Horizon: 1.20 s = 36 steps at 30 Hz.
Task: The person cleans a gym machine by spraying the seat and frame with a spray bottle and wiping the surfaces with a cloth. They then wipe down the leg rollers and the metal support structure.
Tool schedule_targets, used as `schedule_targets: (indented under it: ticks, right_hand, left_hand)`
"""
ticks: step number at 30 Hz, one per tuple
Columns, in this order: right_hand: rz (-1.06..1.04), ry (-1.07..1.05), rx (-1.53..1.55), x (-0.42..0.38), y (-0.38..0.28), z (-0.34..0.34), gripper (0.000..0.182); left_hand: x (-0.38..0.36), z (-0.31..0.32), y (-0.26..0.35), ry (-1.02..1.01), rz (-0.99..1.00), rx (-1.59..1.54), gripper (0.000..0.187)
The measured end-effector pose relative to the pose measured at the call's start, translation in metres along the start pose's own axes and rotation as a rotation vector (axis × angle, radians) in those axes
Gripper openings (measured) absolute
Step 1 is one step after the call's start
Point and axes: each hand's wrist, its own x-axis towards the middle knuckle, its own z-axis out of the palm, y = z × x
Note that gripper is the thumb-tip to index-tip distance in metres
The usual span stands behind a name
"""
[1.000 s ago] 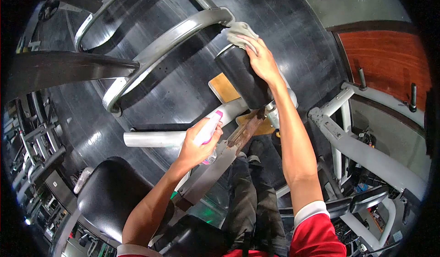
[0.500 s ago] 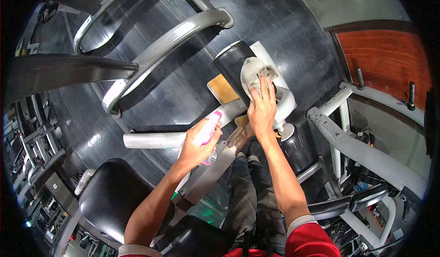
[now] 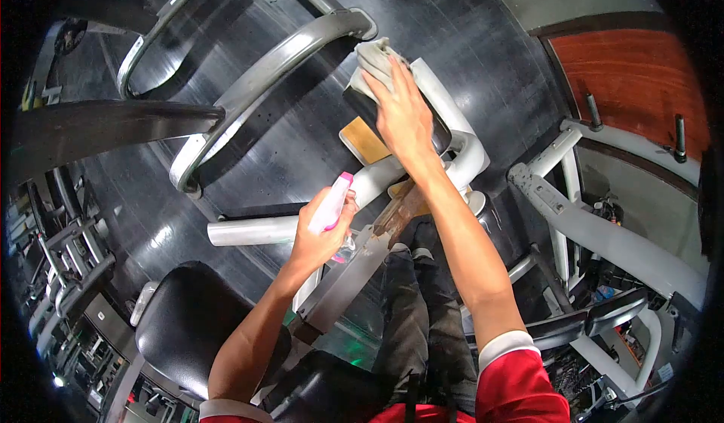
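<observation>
My right hand [image 3: 406, 117] presses a pale grey cloth [image 3: 368, 67] against the far end of a black padded roller [image 3: 440, 132], fingers laid over the cloth. The hand and cloth hide most of the roller. In my left hand [image 3: 320, 234] is a spray bottle with a white and pink trigger head [image 3: 332, 203]; my fingers wrap its neck, and part of the clear body shows below. The bottle is above the machine's white tube [image 3: 253, 231] and scuffed grey beam [image 3: 348, 276]. A tan-faced block [image 3: 365, 141] sits beside the roller.
Black seat pads [image 3: 188, 325] lie at lower left, close to my left arm. A curved grey frame [image 3: 279, 64] rises at upper left. Another machine's white frame [image 3: 596, 230] stands at right, near a reddish-brown panel [image 3: 633, 83]. Dark rubber flooring [image 3: 483, 61] lies underneath.
My right hand has slid the cloth up and left along the roller to its far end. The left hand with the spray bottle has shifted slightly up and left.
</observation>
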Motion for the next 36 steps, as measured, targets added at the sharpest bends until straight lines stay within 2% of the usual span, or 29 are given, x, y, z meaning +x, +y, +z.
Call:
schedule_targets:
  ticks: [2,6,7,8,10,12,14,16,19,21,24,28,31,33,35,36]
  right_hand:
    - [0.113,-0.091,0.055,-0.030,0.010,-0.021,0.057]
    - [0.253,-0.085,0.113,-0.098,0.034,-0.047,0.069]
    - [0.250,-0.140,0.090,-0.101,0.035,-0.053,0.071]
    - [0.241,-0.140,0.095,-0.096,0.036,-0.050,0.071]
    - [0.059,-0.110,0.110,-0.076,0.035,-0.048,0.071]
    - [0.051,-0.088,0.092,-0.046,0.019,-0.028,0.065]
    - [0.000,-0.130,0.086,-0.005,-0.001,-0.014,0.059]
    - [-0.104,-0.093,0.045,0.022,-0.010,0.008,0.052]
    - [-0.147,-0.060,0.025,0.023,-0.009,0.010,0.051]
    - [-0.090,-0.100,0.060,0.001,-0.003,-0.006,0.056]
    - [-0.004,-0.051,0.023,-0.045,0.014,-0.031,0.064]
    - [0.396,-0.161,0.172,-0.098,0.037,-0.056,0.071]
    - [0.369,-0.143,0.217,-0.087,0.042,-0.052,0.066]
    - [0.185,-0.079,0.221,-0.053,0.037,-0.040,0.059]
    - [0.176,-0.063,0.266,-0.012,0.029,-0.023,0.048]
    - [0.145,0.017,0.179,0.003,0.029,-0.002,0.046]
  left_hand:
    - [0.000,0.001,0.001,-0.006,-0.005,-0.006,0.019]
    - [-0.002,0.004,0.001,0.016,-0.012,-0.039,0.019]
    - [-0.003,0.004,0.001,0.013,-0.012,-0.028,0.019]
    - [-0.002,0.003,0.001,0.023,-0.009,-0.027,0.019]
    - [-0.003,0.004,0.000,0.030,0.015,0.013,0.019]
    - [-0.002,0.005,0.000,0.042,0.001,-0.010,0.019]
    - [-0.002,0.008,0.003,0.077,0.015,-0.064,0.011]
    - [-0.003,0.007,0.001,0.064,0.013,-0.059,0.011]
    - [-0.001,0.005,-0.001,0.052,0.047,-0.031,0.011]
    - [0.000,0.004,-0.003,0.058,0.079,-0.016,0.012]
    - [-0.001,0.002,-0.006,0.028,0.054,0.003,0.017]
    - [0.000,0.005,-0.010,0.042,0.096,-0.008,0.016]
    - [-0.002,0.006,-0.012,0.042,0.114,0.027,0.015]
    - [-0.001,0.007,-0.011,0.036,0.134,0.019,0.014]
    - [0.000,0.006,-0.012,0.028,0.143,0.036,0.015]
    - [0.000,0.006,-0.013,0.019,0.141,0.047,0.015]
